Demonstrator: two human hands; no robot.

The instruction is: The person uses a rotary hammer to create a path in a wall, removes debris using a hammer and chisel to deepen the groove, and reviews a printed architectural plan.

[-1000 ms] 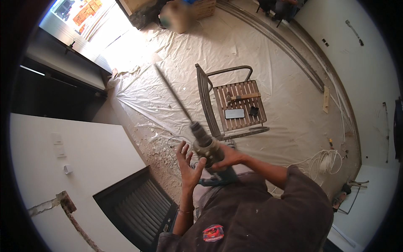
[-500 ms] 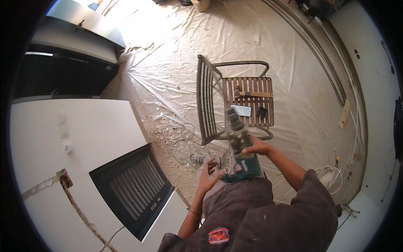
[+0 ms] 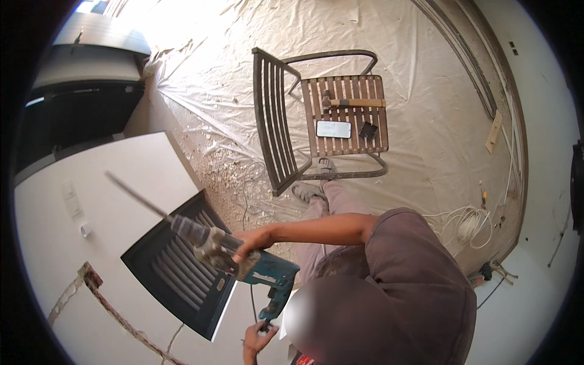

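Observation:
A teal and grey rotary hammer drill (image 3: 272,267) with a long chisel-like bit (image 3: 137,194) is held across my front, its tip toward the upper left. Wrapped over the front of its body is my right hand (image 3: 252,240), the arm reaching across from the right. At the lower end of the rear handle, by the power cord, my left hand (image 3: 258,337) has its fingers closed. The bit passes in front of a white wall surface (image 3: 48,225) and a dark louvred vent (image 3: 182,267); whether it touches the wall I cannot tell.
A slatted chair (image 3: 277,121) holds a hammer (image 3: 356,103), a phone (image 3: 333,129) and a small black object (image 3: 368,131). Rubble (image 3: 228,176) litters the sheeted floor. A cable coil (image 3: 468,225) lies right. A rough groove (image 3: 121,322) cuts the wall lower left.
The drill has swung from in front of my legs to the left, where its long bit now shows. My right arm reaches across; my left hand has moved down to the handle's end.

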